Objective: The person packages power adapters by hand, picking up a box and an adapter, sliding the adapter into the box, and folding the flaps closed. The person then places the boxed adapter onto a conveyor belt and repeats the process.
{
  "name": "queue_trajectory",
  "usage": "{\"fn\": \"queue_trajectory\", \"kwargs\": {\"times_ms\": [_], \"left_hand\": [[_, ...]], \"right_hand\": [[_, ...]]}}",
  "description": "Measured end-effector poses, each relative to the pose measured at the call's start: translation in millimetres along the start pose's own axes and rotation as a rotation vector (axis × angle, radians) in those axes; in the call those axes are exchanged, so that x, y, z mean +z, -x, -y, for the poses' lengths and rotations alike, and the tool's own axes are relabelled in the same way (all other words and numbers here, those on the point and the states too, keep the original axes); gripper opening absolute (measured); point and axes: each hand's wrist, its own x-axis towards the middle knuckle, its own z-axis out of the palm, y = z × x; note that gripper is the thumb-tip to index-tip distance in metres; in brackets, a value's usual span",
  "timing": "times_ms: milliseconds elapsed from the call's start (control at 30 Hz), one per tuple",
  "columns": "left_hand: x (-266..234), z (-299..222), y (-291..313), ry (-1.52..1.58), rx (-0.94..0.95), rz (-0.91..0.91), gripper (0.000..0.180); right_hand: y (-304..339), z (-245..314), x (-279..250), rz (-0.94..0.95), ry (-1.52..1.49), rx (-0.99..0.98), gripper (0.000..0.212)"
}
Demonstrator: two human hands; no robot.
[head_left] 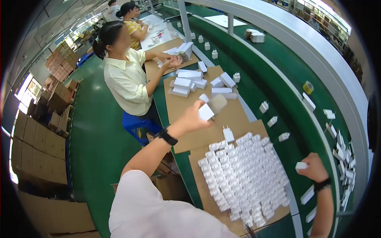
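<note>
My left hand (194, 117) is closed round a small white box (206, 112), held over the brown cardboard; a blurred pale flap sticks out at its far side. Out to the right, above the green conveyor belt, my right hand (316, 168) grips a small white block-shaped charger (301, 166); its prongs do not show. One white plug charger (228, 135) with two prongs lies on the cardboard between my hands. Closer to me, many white chargers (246, 174) stand packed in tight rows on a cardboard sheet (196, 158).
White cartons (183, 83) lie piled beyond my left hand. A co-worker in a pale yellow shirt (127, 79) sits at the far left. Single chargers (272, 121) are spaced along the green belt (254, 87). A yellow tape roll (308, 87) and scattered white boxes (347, 170) lie on the right.
</note>
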Motion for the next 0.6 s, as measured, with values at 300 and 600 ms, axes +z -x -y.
{"fn": "queue_trajectory", "kwargs": {"times_ms": [300, 600], "left_hand": [[38, -116, 168, 0.431, 0.121, 0.347, 0.072], [114, -192, 238, 0.355, 0.431, 0.291, 0.070]], "right_hand": [[209, 200, -7, -0.778, -1.291, 0.403, 0.048], [214, 222, 90, -1.332, -1.244, 0.160, 0.030]]}}
